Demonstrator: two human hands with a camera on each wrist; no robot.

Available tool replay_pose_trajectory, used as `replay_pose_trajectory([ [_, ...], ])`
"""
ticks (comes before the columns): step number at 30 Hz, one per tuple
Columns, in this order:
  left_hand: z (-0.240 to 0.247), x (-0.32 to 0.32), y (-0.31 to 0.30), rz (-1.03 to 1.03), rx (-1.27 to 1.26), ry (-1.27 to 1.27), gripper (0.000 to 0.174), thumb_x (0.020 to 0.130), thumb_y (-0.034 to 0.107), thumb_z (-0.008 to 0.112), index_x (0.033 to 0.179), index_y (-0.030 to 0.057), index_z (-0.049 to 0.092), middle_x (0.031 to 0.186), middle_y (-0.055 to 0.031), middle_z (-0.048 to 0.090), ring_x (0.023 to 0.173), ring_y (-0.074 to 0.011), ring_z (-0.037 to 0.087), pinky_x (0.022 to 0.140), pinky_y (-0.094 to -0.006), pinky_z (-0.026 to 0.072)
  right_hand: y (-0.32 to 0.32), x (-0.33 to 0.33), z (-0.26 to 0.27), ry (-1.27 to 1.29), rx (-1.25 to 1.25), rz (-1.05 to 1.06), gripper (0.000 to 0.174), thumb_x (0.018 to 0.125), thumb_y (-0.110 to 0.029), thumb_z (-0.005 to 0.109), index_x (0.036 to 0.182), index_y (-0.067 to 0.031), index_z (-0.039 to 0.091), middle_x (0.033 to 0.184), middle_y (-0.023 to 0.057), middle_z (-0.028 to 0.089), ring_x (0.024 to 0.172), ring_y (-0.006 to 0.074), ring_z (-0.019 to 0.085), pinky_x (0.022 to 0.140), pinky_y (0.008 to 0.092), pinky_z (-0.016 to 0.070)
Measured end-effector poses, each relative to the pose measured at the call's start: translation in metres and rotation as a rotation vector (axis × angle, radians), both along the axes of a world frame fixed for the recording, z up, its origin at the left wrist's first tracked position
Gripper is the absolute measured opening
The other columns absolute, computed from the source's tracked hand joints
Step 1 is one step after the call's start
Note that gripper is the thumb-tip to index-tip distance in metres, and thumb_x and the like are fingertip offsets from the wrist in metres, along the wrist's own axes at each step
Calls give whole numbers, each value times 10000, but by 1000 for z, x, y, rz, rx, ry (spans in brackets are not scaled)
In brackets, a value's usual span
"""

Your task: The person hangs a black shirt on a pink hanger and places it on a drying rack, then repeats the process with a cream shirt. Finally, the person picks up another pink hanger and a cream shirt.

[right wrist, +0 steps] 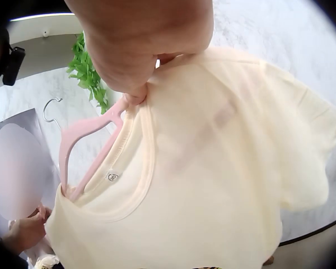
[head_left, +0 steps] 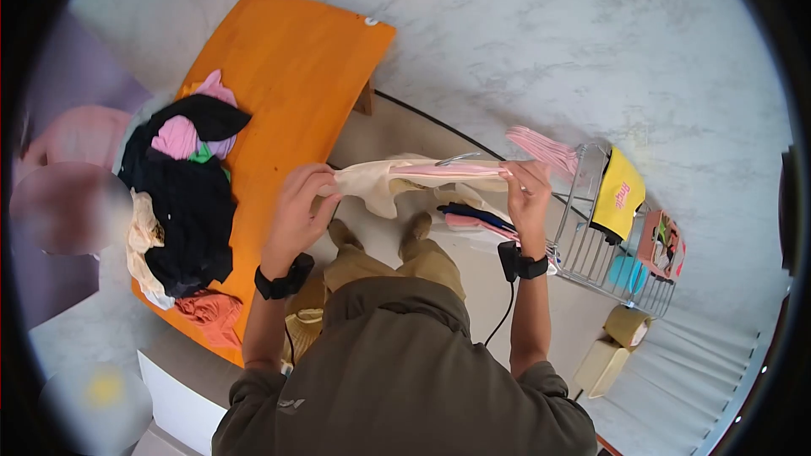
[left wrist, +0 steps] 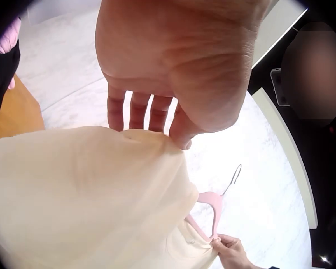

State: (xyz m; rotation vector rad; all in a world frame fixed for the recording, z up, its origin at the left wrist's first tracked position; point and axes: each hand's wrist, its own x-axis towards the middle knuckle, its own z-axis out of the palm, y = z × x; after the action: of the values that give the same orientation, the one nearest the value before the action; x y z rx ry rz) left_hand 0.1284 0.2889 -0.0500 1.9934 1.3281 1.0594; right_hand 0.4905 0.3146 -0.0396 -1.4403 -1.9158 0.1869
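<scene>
A cream short-sleeved T-shirt (right wrist: 213,157) is spread between the two hands in front of the body. Inside its neckline is a pink hanger (right wrist: 87,131), with the metal hook (head_left: 459,158) sticking out above. My left hand (head_left: 297,207) pinches the fabric at one shoulder between thumb and fingers, as the left wrist view shows with the left hand (left wrist: 173,73) close up. At the other side, my right hand (head_left: 528,190) pinches the shirt beside the collar, right at the hanger's arm. The hanger's ends are hidden under the cloth.
An orange table (head_left: 296,67) at the left bears a heap of clothes (head_left: 186,203). To the right, a wire rack (head_left: 583,245) holds several pink hangers (head_left: 545,152), a yellow garment (head_left: 619,194) and a pink basket (head_left: 661,245). Folded-looking dark and pink garments (head_left: 477,218) hang near the right forearm.
</scene>
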Motion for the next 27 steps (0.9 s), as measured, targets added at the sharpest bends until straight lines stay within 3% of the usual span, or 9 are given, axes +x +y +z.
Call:
replay_pose_trajectory([
  [5,28,88,30,-2,83,40,260,788,67,683,1036,16,623,1087,-150,607,1026,-354,559,862,-391,452,6,63,4,39,89,-44,114,753,-11,663,855,-37,707,808,74,670,746,229,557,777,336,372],
  [9,31,158,50,-152,139,125,266,818,72,650,1078,17,630,1061,-154,623,1010,-352,573,851,-399,459,9,118,4,71,178,-80,139,725,-28,689,858,-63,710,794,55,659,754,218,566,764,341,361],
  [12,33,208,61,-200,100,187,231,843,66,613,1067,16,642,993,-155,641,940,-354,596,824,-401,473,11,160,-12,138,188,-102,129,733,-51,703,861,-66,707,808,52,659,778,211,568,772,342,359],
  [14,34,237,66,-181,-87,181,190,848,47,595,1025,4,648,950,-160,652,873,-363,608,796,-398,485,9,182,-31,176,182,-126,119,740,-58,706,859,-64,706,809,55,659,791,213,570,774,341,360],
  [20,-33,299,88,-268,79,175,160,844,41,594,989,-7,642,923,-190,642,854,-384,600,757,-404,484,-3,248,-95,259,-21,-183,113,804,-142,677,878,-58,698,863,82,668,877,262,578,819,377,367],
  [25,-66,347,103,-417,20,205,148,835,39,606,973,-2,642,890,-203,632,844,-390,589,754,-416,470,-26,286,-132,239,-231,-315,172,810,-183,667,931,-66,700,950,106,673,961,305,581,868,394,378],
  [27,-76,359,110,-450,11,232,150,834,40,607,974,-1,641,888,-201,633,845,-393,587,752,-418,469,-40,299,-147,281,-204,-385,177,797,-173,678,936,-65,698,974,116,669,983,316,581,868,404,399],
])
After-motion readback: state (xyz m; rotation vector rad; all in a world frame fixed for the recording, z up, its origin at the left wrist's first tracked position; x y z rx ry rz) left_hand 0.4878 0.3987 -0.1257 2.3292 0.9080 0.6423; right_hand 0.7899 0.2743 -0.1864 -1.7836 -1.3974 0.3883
